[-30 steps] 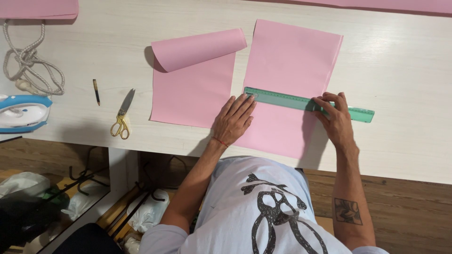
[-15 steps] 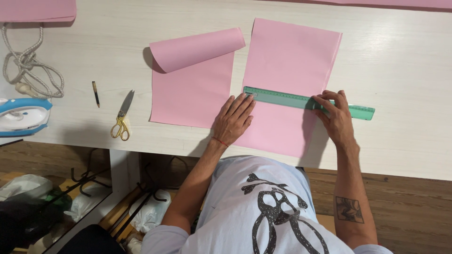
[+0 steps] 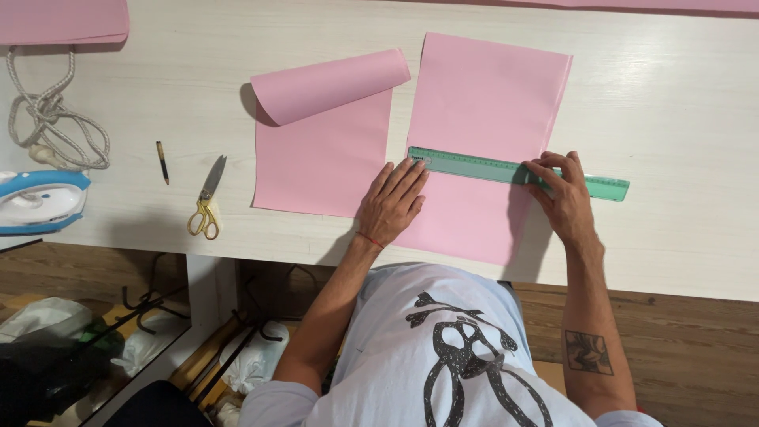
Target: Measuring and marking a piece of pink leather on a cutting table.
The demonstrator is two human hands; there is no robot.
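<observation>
Green translucent plastic ruler (image 3: 518, 171) lies across the flat pink paper sheet (image 3: 486, 119) on the right, slightly tilted, its right end sticking out past the sheet's edge onto the pale wood-grain tabletop (image 3: 672, 103). Left hand (image 3: 394, 202) is flat, palm down, fingers together, no grip on anything; it spans the seam between the two sheets with fingertips touching the ruler's left end. Right hand (image 3: 563, 199) presses down on the ruler near the sheet's right edge, fingers curled over it, pinning rather than lifting. Second pink paper sheet (image 3: 320, 158) sits just beside the first on the left, its top part curled into a roll. Further left on the tabletop: yellow-handled scissors (image 3: 207, 202), a short dark pencil (image 3: 162, 161), a blue and white clothes iron (image 3: 39, 202) at the edge, with a coiled light-coloured cord (image 3: 51, 119) above it. Another pink sheet (image 3: 63, 20) is at the top left corner.
</observation>
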